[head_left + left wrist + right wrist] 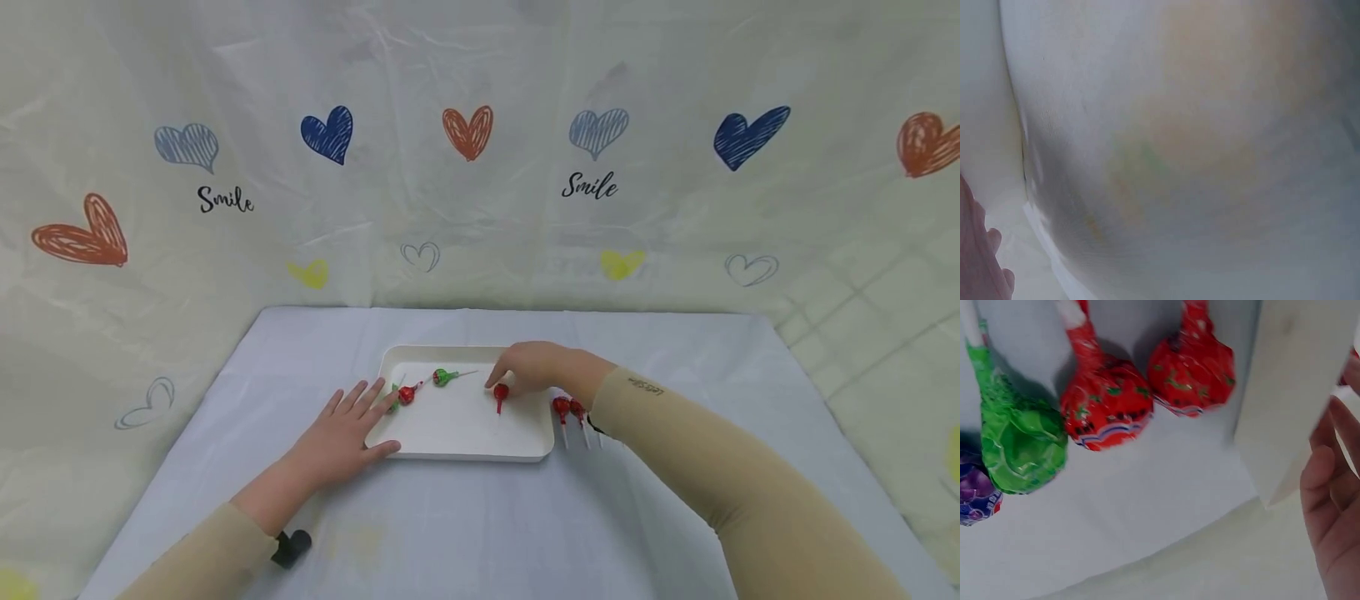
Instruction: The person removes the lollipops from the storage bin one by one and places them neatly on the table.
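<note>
In the head view a white tray [450, 435] lies on the table. My left hand [341, 437] rests at its left side, fingers spread over the rim. Near those fingertips lie a red lollipop [407, 395] and a partly hidden green one [393, 398]. Farther back in the tray is a red and green lollipop [442, 377], its stick pointing right. My right hand [528, 367] reaches over the right side of the tray, its curled fingers pinching a red lollipop [501, 392] by the head. In the right wrist view, that hand [1338, 531] appears beyond the tray wall [1291, 394].
Right of the tray, a row of lollipops lies on the white tablecloth [450, 533]: two red [1107, 403] [1191, 372], one green [1022, 444] and one purple [975, 487]. A black object [292, 547] sits by the left sleeve. A heart-printed curtain [480, 217] hangs behind.
</note>
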{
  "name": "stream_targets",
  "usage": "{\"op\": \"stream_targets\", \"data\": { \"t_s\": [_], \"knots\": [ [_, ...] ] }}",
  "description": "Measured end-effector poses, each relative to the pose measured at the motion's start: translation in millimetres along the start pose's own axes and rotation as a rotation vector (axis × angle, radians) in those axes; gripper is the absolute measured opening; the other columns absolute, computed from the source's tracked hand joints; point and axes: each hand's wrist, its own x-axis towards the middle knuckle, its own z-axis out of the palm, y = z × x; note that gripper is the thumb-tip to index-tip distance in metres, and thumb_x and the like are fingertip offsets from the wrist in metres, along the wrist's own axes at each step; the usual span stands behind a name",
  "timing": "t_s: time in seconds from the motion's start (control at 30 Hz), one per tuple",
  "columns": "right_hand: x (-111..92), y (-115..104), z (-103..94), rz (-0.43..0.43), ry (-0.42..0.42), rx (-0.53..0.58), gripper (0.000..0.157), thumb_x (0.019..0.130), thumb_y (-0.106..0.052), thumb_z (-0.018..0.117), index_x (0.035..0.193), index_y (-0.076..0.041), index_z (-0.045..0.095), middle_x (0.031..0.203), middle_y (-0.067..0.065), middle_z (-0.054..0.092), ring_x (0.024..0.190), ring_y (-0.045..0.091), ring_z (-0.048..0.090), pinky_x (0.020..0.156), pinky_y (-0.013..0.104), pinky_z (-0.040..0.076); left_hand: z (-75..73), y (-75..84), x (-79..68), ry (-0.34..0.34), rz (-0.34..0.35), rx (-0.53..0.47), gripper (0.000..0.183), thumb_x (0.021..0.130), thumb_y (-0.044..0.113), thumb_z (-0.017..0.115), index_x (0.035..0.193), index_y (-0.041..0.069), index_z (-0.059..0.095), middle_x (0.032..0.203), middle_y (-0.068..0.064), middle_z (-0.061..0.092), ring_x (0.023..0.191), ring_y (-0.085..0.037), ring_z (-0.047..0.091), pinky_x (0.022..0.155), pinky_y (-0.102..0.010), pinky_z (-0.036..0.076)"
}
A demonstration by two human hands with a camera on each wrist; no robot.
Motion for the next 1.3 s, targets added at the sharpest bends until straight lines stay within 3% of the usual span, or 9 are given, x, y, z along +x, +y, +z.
{"op": "stream_targets", "data": {
  "t_s": [0.13, 0.27, 0.4, 0.63, 0.97, 1.3],
  "knots": [
    [-5, 5, -7.1, 0.019, -0.009, 0.080, 0.034, 0.090, -0.018, 0.074, 0.121, -0.032, 0.073, 0.123, -0.010, 0.065, 0.125, 0.020, 0.053, 0.104, 0.040, 0.046, 2.6, -2.0, 0.8, 0.004, -0.003, 0.006, 0.090, 0.091, 0.077, 0.035, 0.158, 0.018, 0.027, 0.166, -0.009, 0.014, 0.151, -0.036, 0.012, 0.119, -0.058, 0.009],
    [-5, 8, -6.8, 0.053, -0.006, 0.144, 0.031, 0.089, -0.020, 0.075, 0.118, -0.032, 0.074, 0.112, -0.011, 0.067, 0.115, 0.016, 0.057, 0.100, 0.039, 0.048, 3.0, -2.9, 0.8, 0.015, -0.004, 0.009, 0.086, 0.093, 0.073, 0.042, 0.158, 0.018, 0.028, 0.166, -0.009, 0.014, 0.150, -0.036, 0.013, 0.119, -0.058, 0.010],
    [0, 10, -1.6, 0.077, -0.002, 0.174, 0.027, 0.089, -0.023, 0.076, 0.114, -0.032, 0.075, 0.103, -0.011, 0.068, 0.104, 0.013, 0.058, 0.096, 0.037, 0.050, 2.9, -3.0, 0.8, 0.010, -0.006, 0.014, 0.087, 0.092, 0.074, 0.039, 0.158, 0.019, 0.026, 0.166, -0.008, 0.013, 0.151, -0.035, 0.012, 0.119, -0.058, 0.008],
    [8, 7, 2.1, 0.108, 0.011, 0.160, 0.026, 0.086, -0.029, 0.079, 0.112, -0.029, 0.075, 0.097, -0.008, 0.066, 0.095, 0.012, 0.059, 0.087, 0.034, 0.052, 3.3, -4.2, 1.5, 0.002, -0.002, 0.019, 0.091, 0.090, 0.079, 0.031, 0.159, 0.019, 0.026, 0.166, -0.008, 0.013, 0.151, -0.035, 0.011, 0.120, -0.058, 0.008],
    [13, 4, 6.0, 0.135, 0.026, 0.065, 0.014, 0.086, -0.029, 0.079, 0.099, -0.033, 0.077, 0.090, -0.009, 0.063, 0.090, 0.013, 0.056, 0.081, 0.032, 0.050, 2.2, -2.2, 2.8, 0.001, -0.005, 0.006, 0.088, 0.092, 0.075, 0.039, 0.159, 0.019, 0.026, 0.166, -0.008, 0.013, 0.151, -0.035, 0.011, 0.120, -0.057, 0.007],
    [7, 0, 8.4, 0.140, 0.044, 0.115, 0.017, 0.088, -0.021, 0.076, 0.103, -0.030, 0.078, 0.093, -0.009, 0.065, 0.091, 0.013, 0.057, 0.085, 0.033, 0.051, 0.1, 0.2, -0.8, 0.001, -0.020, -0.001, 0.085, 0.093, 0.069, 0.046, 0.158, 0.018, 0.027, 0.166, -0.009, 0.014, 0.151, -0.036, 0.012, 0.119, -0.058, 0.008]
  ]
}}
